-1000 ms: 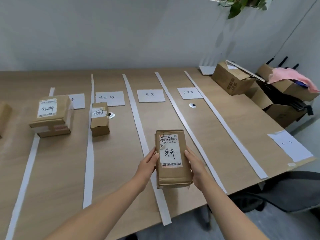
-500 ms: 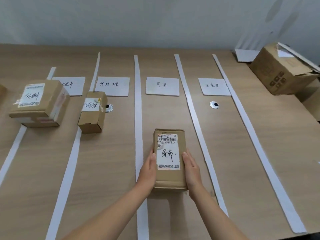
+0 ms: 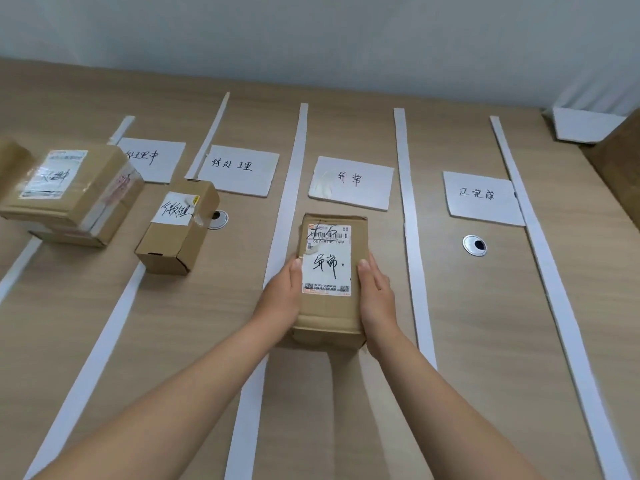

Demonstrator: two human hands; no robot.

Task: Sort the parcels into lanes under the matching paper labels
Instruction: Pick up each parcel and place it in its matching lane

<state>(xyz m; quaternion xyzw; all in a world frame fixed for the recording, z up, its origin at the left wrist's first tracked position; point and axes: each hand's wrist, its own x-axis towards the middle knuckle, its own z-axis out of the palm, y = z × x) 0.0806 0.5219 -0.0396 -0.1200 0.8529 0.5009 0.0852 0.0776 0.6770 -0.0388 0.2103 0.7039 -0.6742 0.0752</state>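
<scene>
A flat brown parcel (image 3: 332, 317) with a white shipping sticker and black handwriting lies on the wooden table (image 3: 485, 323), in the lane under the paper label (image 3: 351, 183) that bears the same two characters. My left hand (image 3: 280, 299) holds its left side and my right hand (image 3: 375, 296) its right side, thumbs on top. Its far end lies just short of that label. White tape strips (image 3: 410, 237) bound the lane.
A small parcel (image 3: 176, 233) sits across the strip beside the second label (image 3: 239, 169). A larger taped parcel (image 3: 69, 192) lies by the leftmost label (image 3: 152, 159). A fourth label (image 3: 481, 197), two cable holes (image 3: 474, 244) and a cardboard box (image 3: 620, 168) are at right.
Both hands have carried the parcel forward from the near table edge into the third lane and up towards its label. My view has moved closer to the table.
</scene>
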